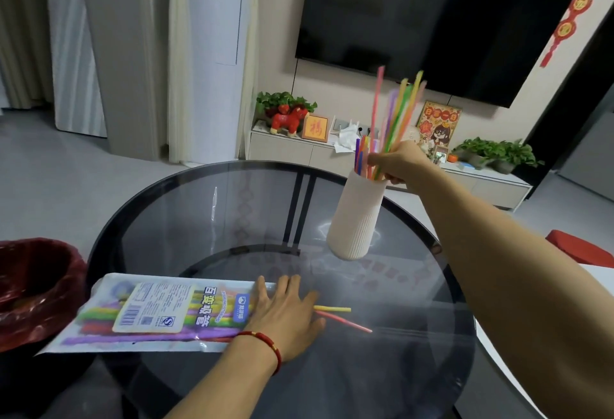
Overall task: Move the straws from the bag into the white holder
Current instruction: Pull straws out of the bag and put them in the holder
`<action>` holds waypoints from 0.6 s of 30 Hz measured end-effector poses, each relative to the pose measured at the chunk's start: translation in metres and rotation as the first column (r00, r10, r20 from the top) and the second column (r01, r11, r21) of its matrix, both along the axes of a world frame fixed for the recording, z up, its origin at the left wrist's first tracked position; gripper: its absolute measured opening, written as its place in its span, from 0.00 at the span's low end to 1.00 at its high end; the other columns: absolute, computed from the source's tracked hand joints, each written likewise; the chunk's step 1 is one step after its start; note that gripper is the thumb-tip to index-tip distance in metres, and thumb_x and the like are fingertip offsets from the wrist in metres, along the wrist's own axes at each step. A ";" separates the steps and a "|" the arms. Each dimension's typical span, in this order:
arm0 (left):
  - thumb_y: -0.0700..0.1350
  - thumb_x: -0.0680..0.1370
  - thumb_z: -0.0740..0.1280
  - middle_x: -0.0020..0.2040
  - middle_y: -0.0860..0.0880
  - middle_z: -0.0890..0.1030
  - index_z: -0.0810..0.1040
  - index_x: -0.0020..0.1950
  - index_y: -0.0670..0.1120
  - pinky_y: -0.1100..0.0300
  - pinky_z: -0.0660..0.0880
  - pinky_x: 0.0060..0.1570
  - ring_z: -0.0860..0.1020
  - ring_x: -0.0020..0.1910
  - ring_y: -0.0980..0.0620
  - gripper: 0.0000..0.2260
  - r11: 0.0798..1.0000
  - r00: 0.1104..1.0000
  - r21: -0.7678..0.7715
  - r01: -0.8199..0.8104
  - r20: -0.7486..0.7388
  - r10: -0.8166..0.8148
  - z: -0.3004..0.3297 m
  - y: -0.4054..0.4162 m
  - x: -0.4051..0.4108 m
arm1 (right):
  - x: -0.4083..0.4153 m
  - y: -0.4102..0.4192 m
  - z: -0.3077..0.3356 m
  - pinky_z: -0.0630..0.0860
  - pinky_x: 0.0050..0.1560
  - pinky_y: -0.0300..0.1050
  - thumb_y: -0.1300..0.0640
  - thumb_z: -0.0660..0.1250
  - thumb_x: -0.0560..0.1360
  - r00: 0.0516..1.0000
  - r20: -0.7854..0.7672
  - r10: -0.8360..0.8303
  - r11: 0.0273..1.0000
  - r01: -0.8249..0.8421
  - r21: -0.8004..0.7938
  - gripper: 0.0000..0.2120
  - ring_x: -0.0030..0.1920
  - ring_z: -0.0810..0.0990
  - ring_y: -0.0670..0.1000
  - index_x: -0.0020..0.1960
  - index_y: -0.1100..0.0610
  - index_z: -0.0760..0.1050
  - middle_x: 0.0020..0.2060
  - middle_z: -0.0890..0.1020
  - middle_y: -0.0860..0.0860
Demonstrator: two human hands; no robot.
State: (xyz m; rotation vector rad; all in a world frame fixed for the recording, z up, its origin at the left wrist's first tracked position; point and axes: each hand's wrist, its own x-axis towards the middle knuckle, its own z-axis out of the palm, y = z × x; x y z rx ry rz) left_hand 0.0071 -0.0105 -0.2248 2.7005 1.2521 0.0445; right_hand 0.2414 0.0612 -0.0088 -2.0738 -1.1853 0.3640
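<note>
Fingers [377, 161] of my right hand [397, 161] are closed around a bunch of colourful straws [397, 109], whose lower ends are inside the mouth of the white holder [355, 216]. This holder stands on the glass counter [206, 212]. My left hand [285, 315] lies flat with fingers spread on the open end of the bag [156, 314], near the front edge of the counter. Two loose straws [342, 315], yellow and pink, stick out beside it.
</note>
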 end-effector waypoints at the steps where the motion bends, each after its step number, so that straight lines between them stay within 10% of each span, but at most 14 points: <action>1: 0.60 0.82 0.54 0.77 0.44 0.60 0.65 0.73 0.54 0.30 0.45 0.73 0.55 0.78 0.42 0.21 1.000 1.000 0.001 0.000 0.004 0.000 0.000 0.000 0.000 | -0.001 -0.001 0.003 0.71 0.32 0.40 0.52 0.74 0.77 1.000 -0.011 0.008 1.000 -0.008 0.019 0.15 0.31 0.71 0.48 0.53 0.64 0.80 0.38 0.77 0.55; 7: 0.60 0.82 0.53 0.76 0.44 0.61 0.66 0.72 0.55 0.30 0.46 0.73 0.57 0.77 0.42 0.21 1.000 1.000 0.012 0.002 0.003 -0.002 0.002 -0.001 0.000 | -0.010 -0.007 0.013 0.75 0.36 0.41 0.52 0.73 0.78 0.999 0.028 0.039 0.983 -0.043 0.177 0.15 0.38 0.76 0.48 0.58 0.62 0.81 0.50 0.82 0.57; 12: 0.60 0.82 0.54 0.75 0.44 0.61 0.66 0.73 0.54 0.31 0.45 0.73 0.55 0.77 0.43 0.22 1.000 1.000 0.016 -0.002 0.022 0.001 0.004 -0.003 -0.001 | -0.013 -0.019 0.010 0.76 0.61 0.50 0.53 0.69 0.81 0.950 0.311 -0.023 0.916 -0.104 0.386 0.22 0.63 0.79 0.56 0.73 0.55 0.73 0.66 0.79 0.57; 18: 0.60 0.81 0.54 0.75 0.45 0.62 0.66 0.72 0.54 0.32 0.46 0.74 0.57 0.77 0.43 0.21 1.000 0.999 0.017 0.008 0.035 -0.008 0.004 -0.001 -0.002 | -0.016 -0.021 0.007 0.68 0.72 0.56 0.54 0.51 0.88 0.843 0.466 0.268 0.954 -0.299 -0.007 0.22 0.74 0.71 0.61 0.81 0.56 0.63 0.77 0.71 0.59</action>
